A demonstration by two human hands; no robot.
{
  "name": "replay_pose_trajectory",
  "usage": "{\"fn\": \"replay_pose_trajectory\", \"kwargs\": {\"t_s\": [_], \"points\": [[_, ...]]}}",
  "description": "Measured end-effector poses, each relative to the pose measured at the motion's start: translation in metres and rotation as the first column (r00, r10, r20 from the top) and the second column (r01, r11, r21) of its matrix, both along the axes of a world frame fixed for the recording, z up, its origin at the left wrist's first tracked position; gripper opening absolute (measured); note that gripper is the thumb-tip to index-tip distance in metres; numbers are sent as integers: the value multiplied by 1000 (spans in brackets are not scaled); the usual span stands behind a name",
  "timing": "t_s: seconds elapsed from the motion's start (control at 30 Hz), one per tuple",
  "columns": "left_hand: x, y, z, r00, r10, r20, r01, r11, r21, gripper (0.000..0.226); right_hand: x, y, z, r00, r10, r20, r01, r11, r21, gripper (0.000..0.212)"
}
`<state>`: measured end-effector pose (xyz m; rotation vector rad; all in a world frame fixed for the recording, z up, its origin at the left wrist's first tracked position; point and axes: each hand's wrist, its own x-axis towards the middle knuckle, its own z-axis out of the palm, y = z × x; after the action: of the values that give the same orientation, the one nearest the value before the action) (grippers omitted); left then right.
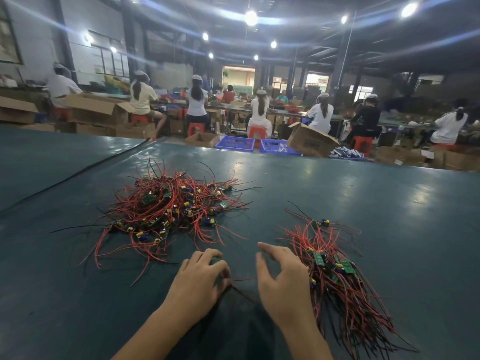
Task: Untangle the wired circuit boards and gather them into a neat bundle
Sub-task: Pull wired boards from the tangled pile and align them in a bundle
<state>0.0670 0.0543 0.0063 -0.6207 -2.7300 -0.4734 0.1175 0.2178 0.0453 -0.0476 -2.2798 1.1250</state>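
A tangled pile of small green circuit boards with red and black wires lies on the dark green table, left of centre. A tidier bundle of boards with wires trailing toward me lies at the right. My left hand curls over a small green circuit board near the table's front, and its red and black wires run out to the right under my palm. My right hand hovers just left of the bundle, fingers loosely spread, thumb and forefinger apart, holding nothing.
A black cable crosses the table's far left. Beyond the far edge stand blue crates, cardboard boxes and red stools, with several seated workers at long benches.
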Motion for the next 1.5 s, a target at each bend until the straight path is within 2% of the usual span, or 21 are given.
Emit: {"fn": "replay_pose_trajectory", "kwargs": {"t_s": [0.1, 0.13, 0.2, 0.27, 0.37, 0.43, 0.5, 0.57, 0.67, 0.77, 0.87, 1.03, 1.2, 1.23, 1.3, 1.43, 1.5], "points": [[-1, -2, 1, 998, -6, -68, 10, 998, 62, 19, -4, 5, -1, 1000, -22, -3, 21, 981, -193, 17], [-1, -2, 2, 995, -4, -103, 17, 992, 125, 17, -6, 6, -1, 1000, -27, 10, 29, 968, -251, 16], [-1, -2, 6, 991, 13, -133, 35, 936, 349, 9, -8, 8, -3, 999, -26, 33, 36, 936, -351, 15], [-1, 1, 12, 997, 31, -73, 22, 775, 632, 7, -9, 9, -4, 999, -8, 45, 26, 911, -412, 14], [-1, 4, 24, 998, 18, 57, -59, 380, 923, 9, -8, 6, -4, 995, 55, 85, -14, 905, -425, 24], [-3, 3, 31, 995, 4, 103, -102, 148, 984, 12, -7, 3, -5, 992, 72, 106, -23, 915, -403, 26], [-2, 1, 38, 991, -29, 130, -131, -35, 991, 11, -6, 1, -4, 989, 100, 109, -50, 920, -388, 23], [0, 2, 45, 982, -95, 161, -175, -159, 972, 11, -4, -3, -2, 985, 149, 92, -103, 917, -385, 21], [5, 6, 50, 951, -214, 222, -274, -257, 927, 10, -1, -12, -1, 963, 252, 96, -191, 888, -419, 27], [11, 11, 51, 917, -294, 269, -346, -256, 903, 9, 2, -23, 3, 930, 348, 116, -239, 814, -530, 30], [15, 16, 51, 885, -350, 307, -405, -255, 878, 8, 4, -32, 9, 917, 393, 69, -259, 719, -645, 29], [17, 22, 48, 844, -429, 323, -459, -263, 849, 9, -1, -37, 8, 978, 210, -19, -143, 595, -791, 27], [19, 19, 45, 776, -579, 250, -488, -301, 820, 14, -1, -35, 10, 991, 118, -65, -120, 553, -824, 30], [19, 20, 44, 768, -596, 234, -475, -284, 833, 14, -1, -34, 10, 992, 111, -67, -117, 538, -835, 29], [20, 21, 42, 760, -607, 231, -420, -188, 888, 12, 0, -34, 10, 990, 121, -66, -120, 518, -847, 28], [23, 25, 38, 729, -614, 301, -332, 67, 941, 52, 5, -40, 7, 973, 219, -72, -184, 549, -815, 25], [24, 26, 38, 736, -586, 339, -324, 135, 936, 55, 6, -43, 7, 962, 262, -80, -220, 563, -797, 27]]}}
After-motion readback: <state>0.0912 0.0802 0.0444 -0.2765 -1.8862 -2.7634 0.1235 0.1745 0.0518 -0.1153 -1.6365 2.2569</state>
